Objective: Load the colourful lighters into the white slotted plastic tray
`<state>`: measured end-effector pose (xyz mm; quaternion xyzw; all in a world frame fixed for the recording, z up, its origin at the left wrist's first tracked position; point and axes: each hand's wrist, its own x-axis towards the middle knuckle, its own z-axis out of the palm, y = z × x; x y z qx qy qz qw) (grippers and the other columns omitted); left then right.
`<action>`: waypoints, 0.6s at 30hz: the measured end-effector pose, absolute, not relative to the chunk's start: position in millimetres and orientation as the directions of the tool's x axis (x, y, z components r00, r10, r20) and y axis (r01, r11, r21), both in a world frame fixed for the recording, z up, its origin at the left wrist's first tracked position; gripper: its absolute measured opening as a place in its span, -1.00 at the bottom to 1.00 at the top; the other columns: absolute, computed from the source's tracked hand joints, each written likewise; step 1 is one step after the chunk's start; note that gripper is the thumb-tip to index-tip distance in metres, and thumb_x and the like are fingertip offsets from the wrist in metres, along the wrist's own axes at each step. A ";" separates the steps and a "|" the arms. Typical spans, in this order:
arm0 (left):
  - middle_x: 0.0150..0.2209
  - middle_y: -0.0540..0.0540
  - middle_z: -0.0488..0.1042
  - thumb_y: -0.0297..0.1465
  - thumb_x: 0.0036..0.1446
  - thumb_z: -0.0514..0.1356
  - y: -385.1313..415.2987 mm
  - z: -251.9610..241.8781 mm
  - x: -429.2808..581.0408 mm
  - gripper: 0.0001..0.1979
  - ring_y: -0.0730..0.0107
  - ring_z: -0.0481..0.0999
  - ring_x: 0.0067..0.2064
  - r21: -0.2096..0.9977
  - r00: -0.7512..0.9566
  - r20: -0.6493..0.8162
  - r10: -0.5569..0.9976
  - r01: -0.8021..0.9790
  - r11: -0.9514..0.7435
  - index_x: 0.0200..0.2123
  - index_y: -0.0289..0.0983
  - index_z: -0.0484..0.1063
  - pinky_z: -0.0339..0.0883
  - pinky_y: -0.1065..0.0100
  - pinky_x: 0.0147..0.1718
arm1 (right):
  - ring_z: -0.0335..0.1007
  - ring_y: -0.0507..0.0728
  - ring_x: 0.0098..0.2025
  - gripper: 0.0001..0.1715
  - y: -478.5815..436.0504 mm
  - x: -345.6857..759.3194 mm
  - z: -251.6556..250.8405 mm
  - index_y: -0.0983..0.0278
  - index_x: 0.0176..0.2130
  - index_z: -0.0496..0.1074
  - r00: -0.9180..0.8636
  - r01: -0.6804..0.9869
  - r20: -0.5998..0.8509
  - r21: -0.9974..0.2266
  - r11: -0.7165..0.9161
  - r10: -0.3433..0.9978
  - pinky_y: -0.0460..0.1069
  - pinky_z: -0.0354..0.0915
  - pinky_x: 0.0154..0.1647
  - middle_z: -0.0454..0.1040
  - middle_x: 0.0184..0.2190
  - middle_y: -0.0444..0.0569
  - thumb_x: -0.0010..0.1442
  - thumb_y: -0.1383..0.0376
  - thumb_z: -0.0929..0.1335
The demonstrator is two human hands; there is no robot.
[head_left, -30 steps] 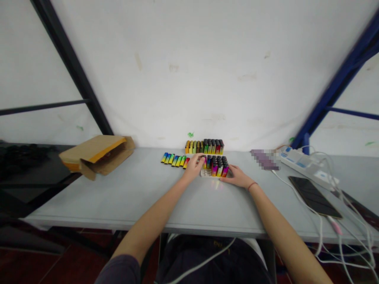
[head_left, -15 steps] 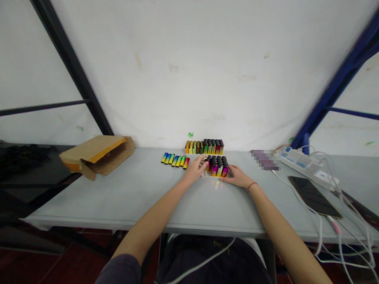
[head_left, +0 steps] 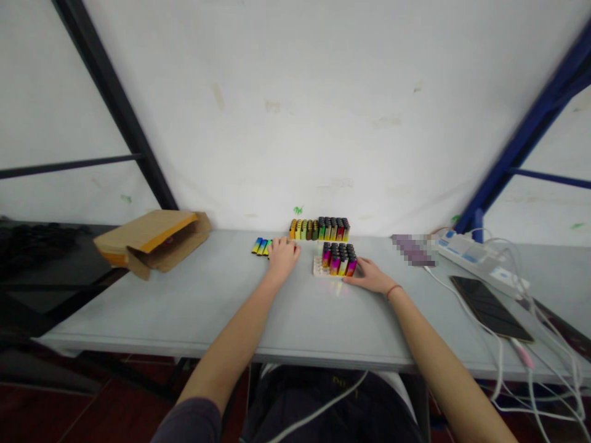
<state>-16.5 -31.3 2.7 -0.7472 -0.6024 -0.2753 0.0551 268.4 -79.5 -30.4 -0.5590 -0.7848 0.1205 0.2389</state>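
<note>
Directions were taken about the tray, with twelve o'clock toward the wall. On the pale grey, flat tabletop [head_left: 323, 326], a white, shallow, gridded tray [head_left: 318, 269] carried upright lighters [head_left: 340, 261] with black tops and bodies mainly of magenta and yellow. These stood in close rows over its middle and three o'clock side; its bare grid showed toward eight o'clock.

The right hand [head_left: 369, 275], a thin red band at its wrist, was half closed about the tray's four o'clock corner and had hold of it, the thumb at the near edge and the fingers along the side. The left hand [head_left: 282, 253], partly curled with its palm down, lay over the flat, slim, blue, green and yellow loose lighters [head_left: 260, 247] at ten o'clock; whether it gripped one could not be told, since the back of the hand hid the fingertips.

Just beyond the tray, from eleven to twelve o'clock, stood a block of yellow upright lighters [head_left: 302, 230] beside a block of black-topped multicoloured lighters [head_left: 333, 228]. An open, brown cardboard box [head_left: 150, 237] lay well apart at nine o'clock. A black, rectangular phone [head_left: 492, 307] rested near four o'clock, and a white, long power strip [head_left: 480, 261] near three.
</note>
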 end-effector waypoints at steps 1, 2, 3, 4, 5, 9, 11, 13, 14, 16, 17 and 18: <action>-0.03 -0.33 0.43 -0.27 0.23 0.07 -31.2 2.4 -19.2 -0.69 -0.11 0.25 0.06 0.221 0.105 0.449 0.887 0.949 -0.224 -0.18 -0.27 0.56 0.13 -0.04 -0.04 | 0.31 0.39 0.14 -0.14 -79.3 268.6 -30.5 0.31 0.12 0.35 -0.263 0.818 0.243 -0.457 0.349 0.934 0.25 0.23 0.18 0.43 0.10 0.19 -0.01 -0.13 0.42; -0.04 -0.35 0.42 -0.25 0.22 0.08 -31.3 1.8 -21.0 -0.69 -0.13 0.23 0.06 0.196 0.098 0.425 0.900 0.961 -0.197 -0.21 -0.28 0.56 0.11 -0.05 -0.05 | 0.31 0.38 0.13 -0.15 -79.1 268.7 -30.8 0.30 0.12 0.35 -0.262 0.817 0.247 -0.458 0.351 0.933 0.25 0.23 0.18 0.43 0.10 0.18 -0.01 -0.13 0.43; -0.04 -0.36 0.42 -0.25 0.21 0.08 -31.7 1.1 -21.7 -0.69 -0.13 0.23 0.06 0.175 0.099 0.408 0.908 0.967 -0.184 -0.23 -0.28 0.57 0.10 -0.06 -0.06 | 0.31 0.38 0.13 -0.15 -78.9 268.9 -31.1 0.29 0.12 0.35 -0.259 0.817 0.250 -0.459 0.349 0.933 0.25 0.23 0.18 0.43 0.10 0.17 -0.02 -0.13 0.43; -0.03 -0.35 0.42 -0.26 0.21 0.08 -32.3 0.2 -21.4 -0.70 -0.12 0.23 0.05 0.161 0.106 0.399 0.911 0.970 -0.183 -0.23 -0.28 0.56 0.10 -0.06 -0.06 | 0.31 0.39 0.14 -0.14 -78.7 269.1 -31.4 0.29 0.12 0.35 -0.254 0.819 0.250 -0.458 0.345 0.934 0.26 0.23 0.18 0.43 0.10 0.17 -0.02 -0.14 0.43; -0.03 -0.35 0.43 -0.27 0.22 0.08 -33.1 -0.9 -20.2 -0.71 -0.11 0.23 0.05 0.152 0.119 0.395 0.911 0.969 -0.192 -0.23 -0.26 0.56 0.09 -0.05 -0.06 | 0.31 0.39 0.14 -0.13 -78.6 269.2 -31.7 0.29 0.12 0.35 -0.250 0.821 0.248 -0.458 0.341 0.936 0.26 0.23 0.18 0.43 0.10 0.18 -0.03 -0.14 0.43; -0.11 -0.31 0.49 -0.29 0.23 0.08 -37.5 -5.7 -10.5 -0.75 -0.08 0.24 0.04 0.158 0.210 0.380 0.901 0.945 -0.286 -0.23 -0.24 0.53 0.06 -0.07 -0.04 | 0.30 0.38 0.14 -0.11 -78.9 268.9 -31.2 0.29 0.13 0.34 -0.254 0.825 0.244 -0.451 0.341 0.936 0.25 0.23 0.19 0.42 0.11 0.17 -0.03 -0.15 0.43; -0.15 -0.31 0.51 -0.31 0.23 0.08 -38.9 -7.9 -6.3 -0.77 -0.08 0.25 0.04 0.171 0.234 0.374 0.898 0.934 -0.314 -0.21 -0.25 0.51 0.06 -0.07 -0.03 | 0.30 0.38 0.15 -0.11 -79.3 268.6 -30.5 0.30 0.14 0.34 -0.258 0.830 0.236 -0.443 0.340 0.937 0.24 0.23 0.19 0.42 0.11 0.17 -0.02 -0.15 0.42; -0.14 -0.31 0.50 -0.35 0.21 0.10 -38.3 -9.3 -4.1 -0.79 -0.06 0.28 0.04 0.198 0.219 0.374 0.901 0.930 -0.309 -0.18 -0.28 0.49 0.08 -0.05 -0.02 | 0.30 0.37 0.15 -0.09 -79.4 268.6 -30.1 0.34 0.15 0.32 -0.267 0.834 0.225 -0.434 0.341 0.937 0.23 0.22 0.19 0.42 0.11 0.20 -0.01 -0.15 0.41; -0.13 -0.32 0.48 -0.37 0.21 0.10 -37.1 -9.7 -3.6 -0.79 -0.03 0.30 0.03 0.228 0.206 0.375 0.904 0.925 -0.305 -0.17 -0.29 0.48 0.10 -0.03 -0.01 | 0.30 0.37 0.15 -0.09 -79.3 268.7 -30.1 0.35 0.15 0.32 -0.272 0.833 0.223 -0.432 0.345 0.936 0.23 0.22 0.20 0.41 0.11 0.21 0.00 -0.15 0.40; -0.14 -0.29 0.46 -0.42 0.19 0.09 -33.0 -9.8 -2.7 -0.81 0.07 0.37 -0.02 0.352 0.186 0.380 0.906 0.877 -0.328 -0.18 -0.31 0.46 0.17 0.06 -0.01 | 0.30 0.36 0.15 -0.10 -78.9 269.1 -30.4 0.36 0.15 0.32 -0.279 0.828 0.227 -0.435 0.353 0.933 0.22 0.22 0.20 0.41 0.11 0.21 0.01 -0.15 0.40; -0.16 -0.27 0.46 -0.43 0.19 0.08 -30.4 -9.6 -1.9 -0.82 0.14 0.41 -0.07 0.447 0.182 0.385 0.905 0.820 -0.356 -0.20 -0.31 0.45 0.21 0.11 -0.03 | 0.30 0.36 0.14 -0.11 -78.8 269.2 -30.6 0.35 0.14 0.33 -0.280 0.824 0.232 -0.439 0.357 0.932 0.23 0.22 0.20 0.41 0.11 0.20 0.01 -0.14 0.40; -0.18 -0.23 0.46 -0.43 0.19 0.07 -27.9 -9.2 -0.5 -0.83 0.21 0.45 -0.13 0.559 0.177 0.386 0.905 0.736 -0.383 -0.21 -0.31 0.43 0.26 0.17 -0.06 | 0.31 0.36 0.14 -0.13 -78.7 269.3 -30.7 0.33 0.13 0.33 -0.280 0.821 0.238 -0.443 0.360 0.930 0.23 0.22 0.19 0.42 0.11 0.19 0.01 -0.14 0.41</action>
